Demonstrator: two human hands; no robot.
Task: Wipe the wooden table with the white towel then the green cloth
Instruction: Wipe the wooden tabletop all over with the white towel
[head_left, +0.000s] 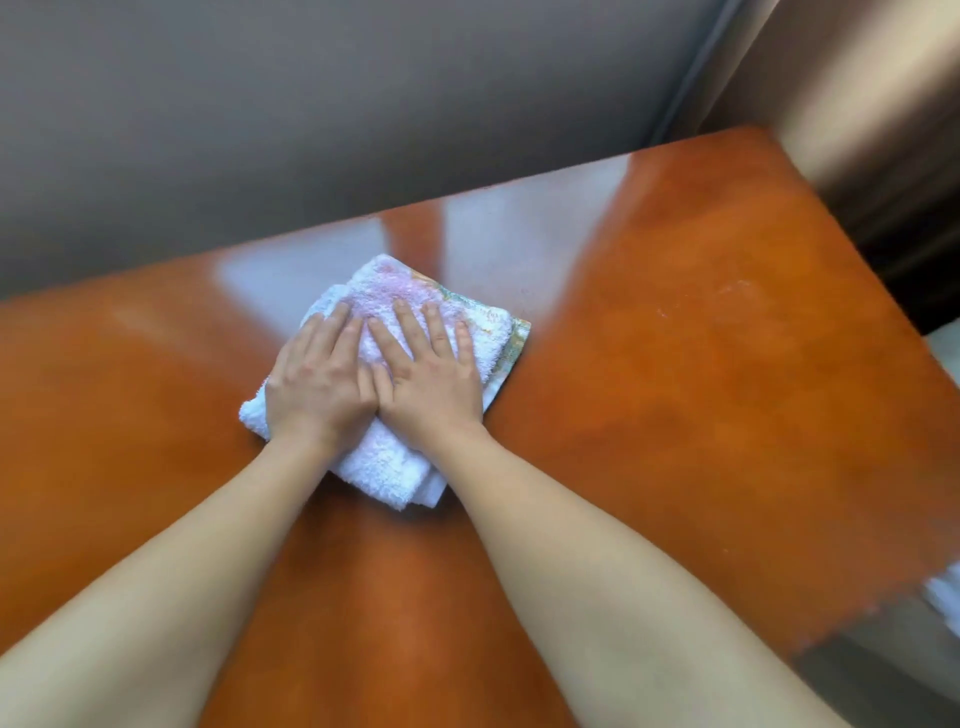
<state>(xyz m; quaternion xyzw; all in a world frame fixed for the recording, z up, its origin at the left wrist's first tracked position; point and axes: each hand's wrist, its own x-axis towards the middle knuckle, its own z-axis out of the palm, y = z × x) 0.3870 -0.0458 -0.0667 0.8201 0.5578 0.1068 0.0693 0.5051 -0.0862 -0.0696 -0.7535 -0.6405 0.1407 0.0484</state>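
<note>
We see the left hand and right hand side by side, thumbs touching, fingers straight and pressed flat on the folded white towel. Towel lies on the wooden table, toward its far edge, a printed border showing at its right side. Pale glare streaks the tabletop beyond the towel. Frame is motion-blurred.
</note>
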